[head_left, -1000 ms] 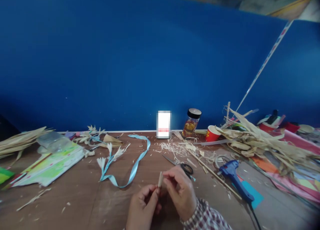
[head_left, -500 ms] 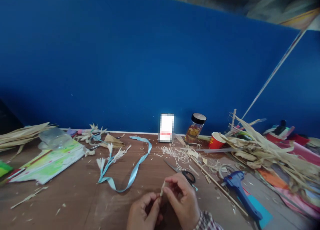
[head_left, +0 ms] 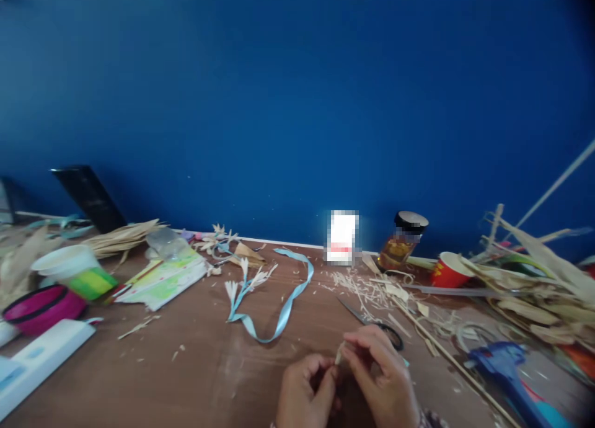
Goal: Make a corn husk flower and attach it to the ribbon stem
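Close together at the lower middle, both hands pinch one small pale piece (head_left: 339, 355) that looks like corn husk. My left hand (head_left: 307, 387) has it by its lower end between thumb and fingertips. The fingers of my right hand (head_left: 383, 375) close on its upper end. Just behind the right hand lie scissors (head_left: 389, 335) with black handles, partly covered by that hand. Left of the hands, a light blue ribbon (head_left: 284, 310) curls from a bundle of white husk flowers (head_left: 242, 291) with blue-wrapped stems.
Husk shavings (head_left: 360, 288) are strewn behind the scissors. A jar (head_left: 397, 248), a red paper cup (head_left: 450, 270), dried husks (head_left: 534, 310) and a blue glue gun (head_left: 506, 366) stand or lie on the right. On the left are a power strip (head_left: 51, 356), a magenta bowl (head_left: 44, 309) and a plastic cup (head_left: 79, 270).
My view has swung left, so things sit further right and the power strip, magenta bowl and plastic cup have come into sight. Both hands keep their pinch on the pale piece.
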`<action>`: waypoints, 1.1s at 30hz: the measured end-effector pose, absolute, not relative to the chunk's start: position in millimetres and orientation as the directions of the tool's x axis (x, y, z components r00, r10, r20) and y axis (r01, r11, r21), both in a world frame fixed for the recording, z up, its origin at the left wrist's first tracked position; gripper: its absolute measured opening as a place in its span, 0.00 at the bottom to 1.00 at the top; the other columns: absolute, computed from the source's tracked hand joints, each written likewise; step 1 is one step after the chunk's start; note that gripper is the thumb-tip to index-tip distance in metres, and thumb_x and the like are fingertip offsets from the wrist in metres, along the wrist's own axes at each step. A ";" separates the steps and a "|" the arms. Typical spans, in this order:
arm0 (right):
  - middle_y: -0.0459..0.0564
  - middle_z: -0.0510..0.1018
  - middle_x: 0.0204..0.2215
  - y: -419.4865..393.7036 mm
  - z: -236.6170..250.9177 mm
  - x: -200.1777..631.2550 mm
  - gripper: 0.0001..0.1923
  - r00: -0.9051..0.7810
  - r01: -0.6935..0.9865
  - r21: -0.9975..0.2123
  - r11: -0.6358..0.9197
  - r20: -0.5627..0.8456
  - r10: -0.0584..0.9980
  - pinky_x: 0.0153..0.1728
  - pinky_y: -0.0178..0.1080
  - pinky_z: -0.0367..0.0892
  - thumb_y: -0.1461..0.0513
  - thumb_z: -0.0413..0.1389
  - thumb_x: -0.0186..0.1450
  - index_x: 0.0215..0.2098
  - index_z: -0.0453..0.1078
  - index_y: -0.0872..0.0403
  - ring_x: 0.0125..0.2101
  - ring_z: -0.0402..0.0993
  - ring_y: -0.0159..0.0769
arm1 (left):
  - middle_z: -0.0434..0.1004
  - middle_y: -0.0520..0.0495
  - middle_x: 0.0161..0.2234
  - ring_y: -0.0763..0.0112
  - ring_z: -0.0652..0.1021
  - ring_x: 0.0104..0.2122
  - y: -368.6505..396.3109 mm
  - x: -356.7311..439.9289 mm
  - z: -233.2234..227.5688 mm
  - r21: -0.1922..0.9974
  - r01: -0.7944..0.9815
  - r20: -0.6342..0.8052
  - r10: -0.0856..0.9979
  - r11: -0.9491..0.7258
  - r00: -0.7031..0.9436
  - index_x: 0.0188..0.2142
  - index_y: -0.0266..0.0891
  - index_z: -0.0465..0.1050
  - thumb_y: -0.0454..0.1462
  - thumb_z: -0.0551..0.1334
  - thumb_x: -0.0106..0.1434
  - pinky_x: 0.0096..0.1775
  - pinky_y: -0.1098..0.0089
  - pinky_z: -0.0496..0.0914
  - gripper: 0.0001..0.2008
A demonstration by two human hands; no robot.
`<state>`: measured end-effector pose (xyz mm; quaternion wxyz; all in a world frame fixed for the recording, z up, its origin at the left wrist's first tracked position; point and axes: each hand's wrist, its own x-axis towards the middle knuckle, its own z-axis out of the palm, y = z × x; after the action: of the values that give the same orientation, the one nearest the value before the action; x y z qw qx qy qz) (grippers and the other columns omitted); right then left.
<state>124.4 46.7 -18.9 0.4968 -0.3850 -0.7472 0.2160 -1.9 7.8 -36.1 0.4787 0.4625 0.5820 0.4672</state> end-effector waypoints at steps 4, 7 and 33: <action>0.47 0.68 0.25 45.9 -15.7 124.0 0.01 -0.226 0.354 -0.755 0.551 0.503 0.834 0.24 0.32 0.63 0.65 0.54 0.58 0.28 0.66 0.54 0.26 0.67 0.33 | 0.67 0.51 0.16 0.75 0.69 0.13 7.0 -2.0 -35.1 0.985 0.060 -0.155 0.980 0.164 -0.128 0.25 0.34 0.70 0.42 0.55 0.55 0.16 0.77 0.61 0.13; 0.45 0.67 0.24 43.9 -12.3 122.9 0.03 -0.242 0.318 -0.847 0.425 0.361 0.901 0.23 0.32 0.63 0.63 0.54 0.58 0.27 0.63 0.54 0.23 0.65 0.31 | 0.69 0.51 0.18 0.75 0.70 0.16 4.6 -4.9 -30.4 0.989 0.031 -0.144 0.985 0.147 -0.091 0.27 0.34 0.71 0.43 0.56 0.56 0.19 0.76 0.62 0.13; 0.50 0.70 0.30 40.8 -8.0 126.4 0.05 -0.314 0.430 -0.663 0.613 0.527 0.790 0.29 0.36 0.66 0.65 0.53 0.59 0.31 0.70 0.53 0.29 0.67 0.34 | 0.72 0.50 0.22 0.75 0.70 0.19 2.5 -7.9 -18.5 0.984 -0.060 -0.171 0.983 0.167 -0.071 0.32 0.35 0.74 0.41 0.58 0.55 0.22 0.75 0.66 0.12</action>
<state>126.4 40.8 -8.0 0.4377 -0.3890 -0.7841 0.2055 -7.9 2.5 -18.5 0.5346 0.4227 0.5455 0.4878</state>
